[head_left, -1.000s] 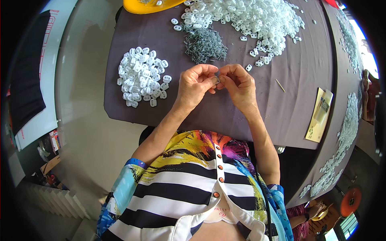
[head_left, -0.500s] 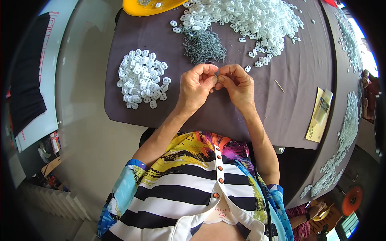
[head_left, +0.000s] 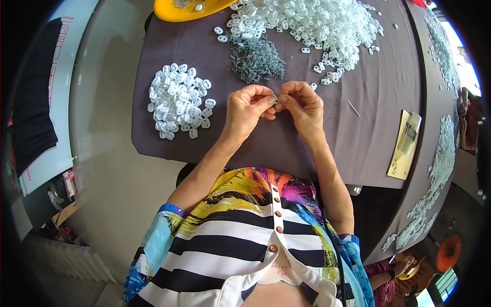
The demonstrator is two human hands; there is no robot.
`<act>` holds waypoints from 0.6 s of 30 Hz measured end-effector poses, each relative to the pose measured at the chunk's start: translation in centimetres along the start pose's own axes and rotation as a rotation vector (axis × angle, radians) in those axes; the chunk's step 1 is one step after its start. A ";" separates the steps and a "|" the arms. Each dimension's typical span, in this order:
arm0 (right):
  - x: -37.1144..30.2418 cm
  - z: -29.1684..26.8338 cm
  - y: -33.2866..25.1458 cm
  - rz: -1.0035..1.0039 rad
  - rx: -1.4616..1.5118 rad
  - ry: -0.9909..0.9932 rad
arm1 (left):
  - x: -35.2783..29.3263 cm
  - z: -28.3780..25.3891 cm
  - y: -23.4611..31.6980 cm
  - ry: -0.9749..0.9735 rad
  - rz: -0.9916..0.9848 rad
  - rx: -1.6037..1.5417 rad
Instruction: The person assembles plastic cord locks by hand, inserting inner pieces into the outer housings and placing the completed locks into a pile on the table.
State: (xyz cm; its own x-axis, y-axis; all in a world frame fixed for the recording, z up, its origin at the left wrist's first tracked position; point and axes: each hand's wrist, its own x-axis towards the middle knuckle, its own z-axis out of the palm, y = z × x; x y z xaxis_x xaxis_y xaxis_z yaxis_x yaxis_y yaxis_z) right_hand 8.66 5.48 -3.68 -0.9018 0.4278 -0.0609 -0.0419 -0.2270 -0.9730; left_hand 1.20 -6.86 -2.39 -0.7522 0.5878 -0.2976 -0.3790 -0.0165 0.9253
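My left hand (head_left: 242, 113) and my right hand (head_left: 305, 110) meet above the near part of the table, their fingertips almost touching. Between the left thumb and index finger I pinch a small light piece with a dark spot (head_left: 276, 100); most of it is covered by the fingers. The right thumb and index finger are pressed together, and whatever they hold is hidden. Just beyond the hands lies a heap of small grey, pin-like pieces (head_left: 257, 60). To the left is a pile of white oval two-hole pieces (head_left: 179, 102). A larger heap of similar white pieces (head_left: 327, 25) spreads behind.
A yellow tray (head_left: 194, 14) stands at the far left edge of the brown-covered table (head_left: 353, 148). On the right lie a thin stick (head_left: 353, 108) and a yellowish card with a clear packet (head_left: 400, 153). Farther right, another person's hand (head_left: 404, 266) shows beside more pale pieces (head_left: 434, 179).
The fingertips have shifted slightly apart, with the right thumb drawn back a little. A light piece with a dark spot now shows at the left fingertips, where a dark grey bit showed before.
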 end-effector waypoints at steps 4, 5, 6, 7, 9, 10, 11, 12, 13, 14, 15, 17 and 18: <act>-0.1 0.1 0.2 0.010 0.017 0.012 | 0.2 0.0 -0.5 0.004 0.040 -0.003; -0.1 0.1 0.2 0.010 0.017 0.011 | 0.2 0.1 -0.6 0.015 0.074 0.022; -0.2 0.1 0.1 0.014 0.013 0.011 | 0.1 0.1 -0.5 0.015 0.075 0.022; -0.3 0.1 0.2 0.019 0.009 0.012 | -0.1 0.1 -0.3 0.028 0.075 0.070; -0.5 0.3 0.1 0.013 0.004 0.016 | -0.3 0.2 0.0 0.039 0.076 0.117; -0.6 0.4 0.1 0.008 -0.001 0.018 | -0.3 0.2 0.1 0.044 0.073 0.134; -0.6 0.4 0.1 0.008 -0.001 0.019 | -0.4 0.3 0.2 0.048 0.070 0.151; -0.6 0.3 0.1 0.000 -0.023 0.019 | -0.4 0.3 0.3 0.048 0.070 0.151; -0.7 0.3 0.2 -0.008 -0.044 0.020 | -0.5 0.4 0.3 0.047 0.068 0.169; -0.7 0.2 0.1 -0.007 -0.045 0.021 | -0.5 0.5 0.3 0.046 0.066 0.188; -0.7 0.1 0.0 -0.015 -0.110 0.011 | -0.5 0.5 0.2 0.045 0.065 0.187; -0.5 -0.1 -0.4 -0.022 -0.173 0.000 | -0.4 0.6 -0.1 0.049 0.092 0.185; -0.4 -0.2 -0.7 0.019 -0.201 -0.007 | -0.4 0.6 -0.2 0.049 0.092 0.186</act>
State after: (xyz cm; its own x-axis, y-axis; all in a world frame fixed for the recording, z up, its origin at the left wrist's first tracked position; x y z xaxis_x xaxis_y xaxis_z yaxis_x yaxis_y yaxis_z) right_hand 9.12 5.67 -3.03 -0.9045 0.4192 -0.0785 0.0607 -0.0556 -0.9966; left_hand 1.89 -6.59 -2.33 -0.8060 0.5508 -0.2170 -0.2053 0.0837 0.9751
